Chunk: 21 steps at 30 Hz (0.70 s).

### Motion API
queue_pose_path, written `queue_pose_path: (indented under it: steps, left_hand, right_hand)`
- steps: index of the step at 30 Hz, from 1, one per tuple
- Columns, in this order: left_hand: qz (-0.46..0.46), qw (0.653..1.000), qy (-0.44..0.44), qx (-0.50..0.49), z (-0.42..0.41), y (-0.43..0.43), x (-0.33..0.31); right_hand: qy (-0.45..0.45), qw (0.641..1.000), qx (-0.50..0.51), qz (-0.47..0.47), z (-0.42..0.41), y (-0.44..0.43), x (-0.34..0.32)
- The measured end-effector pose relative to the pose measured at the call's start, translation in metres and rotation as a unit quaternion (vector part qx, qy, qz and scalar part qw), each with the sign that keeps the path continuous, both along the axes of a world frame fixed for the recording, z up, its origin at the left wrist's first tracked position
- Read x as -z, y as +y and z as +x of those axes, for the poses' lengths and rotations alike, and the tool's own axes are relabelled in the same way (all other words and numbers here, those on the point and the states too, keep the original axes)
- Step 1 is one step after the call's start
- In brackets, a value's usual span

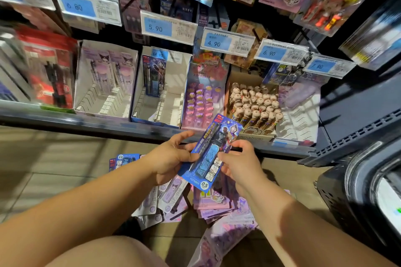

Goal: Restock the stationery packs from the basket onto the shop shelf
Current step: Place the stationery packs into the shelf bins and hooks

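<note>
A blue stationery pack [213, 151] with a pen and a lead case is held between both hands, just below the shelf edge [108, 124]. My left hand [171, 157] pinches its left side and my right hand [238, 162] grips its right side. On the shelf a white display box [160, 86] holds one matching blue pack [153, 76] standing upright at its back. To its left another white box [104, 80] holds purple packs. Purple and pink packs [208, 206] lie piled on the floor under my hands, with a blue pack [123, 160] beside them.
Blue price tags [157, 27] hang along the rail above the boxes. A box of plush-topped pens [253, 104] and a pink eraser display [201, 97] stand at the right. Red packs [50, 71] stand at the left. A dark plastic basket [364, 193] sits at the right edge.
</note>
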State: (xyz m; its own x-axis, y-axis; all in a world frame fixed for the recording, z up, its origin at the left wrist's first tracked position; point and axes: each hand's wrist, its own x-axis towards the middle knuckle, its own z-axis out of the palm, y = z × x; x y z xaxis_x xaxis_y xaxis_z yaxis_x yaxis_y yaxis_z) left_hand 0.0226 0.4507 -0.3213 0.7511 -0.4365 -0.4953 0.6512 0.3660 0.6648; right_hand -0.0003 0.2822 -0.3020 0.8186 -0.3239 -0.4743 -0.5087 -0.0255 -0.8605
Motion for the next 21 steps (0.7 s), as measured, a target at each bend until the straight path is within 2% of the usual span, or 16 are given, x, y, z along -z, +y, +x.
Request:
queue_pose_path:
  steps: [6, 11, 16, 21]
  left_hand:
    - [0.11, 0.989, -0.059, 0.084, -0.005, 0.004, 0.01]
    - [0.173, 0.979, -0.037, 0.104, -0.008, 0.012, 0.025]
    - [0.178, 0.979, -0.016, 0.1, -0.013, 0.023, 0.033]
    - [0.2, 0.976, 0.029, 0.082, -0.017, 0.052, 0.045]
  right_hand:
    - [-0.013, 0.997, -0.04, -0.058, -0.005, 0.005, 0.012]
    - [0.002, 0.991, -0.095, -0.092, -0.006, 0.012, 0.02]
    - [0.008, 0.98, -0.156, -0.124, -0.003, 0.021, 0.025]
    - [0.06, 0.966, -0.226, -0.112, -0.003, 0.042, 0.033]
